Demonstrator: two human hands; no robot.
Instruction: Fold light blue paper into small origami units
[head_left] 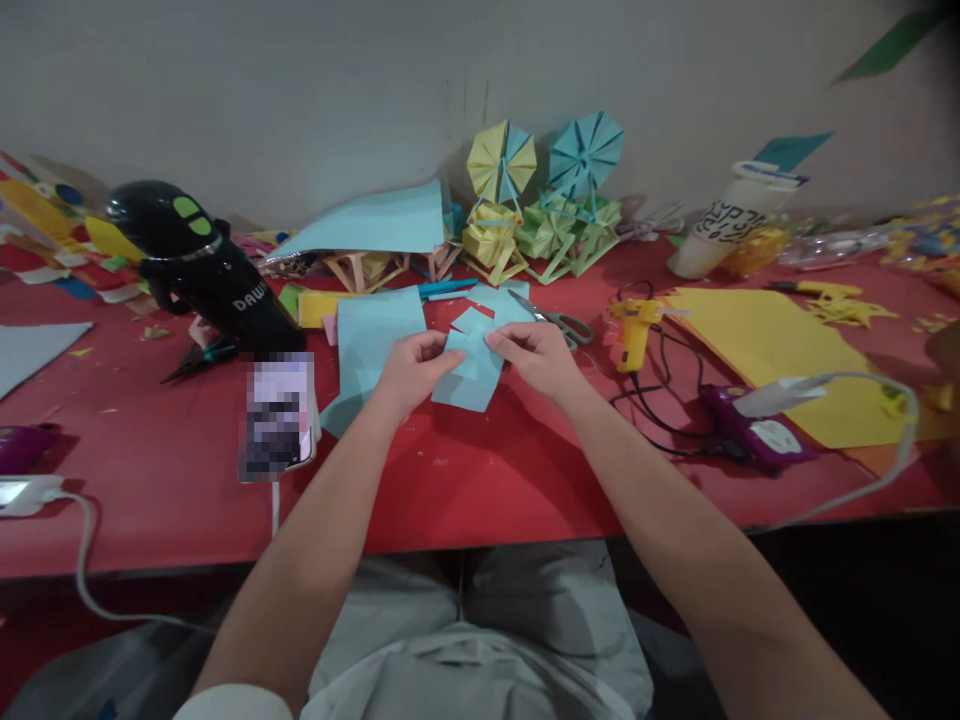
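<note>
Paper (466,390) was pinched by left hand (415,368) and right hand (538,358) at opposite sides, seemingly for steadiness. Scissors (576,328) were set just beyond right hand, presumably for reach.

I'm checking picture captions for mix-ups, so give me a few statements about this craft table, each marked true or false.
1. The left hand and right hand both touch blue paper. True.
2. The yellow glue gun lies to the right of the scissors. True.
3. The right hand holds the scissors. False: the scissors lie on the table.
4. The black bottle is farther back than the phone. True.
5. The table is green. False: it is red.
</note>
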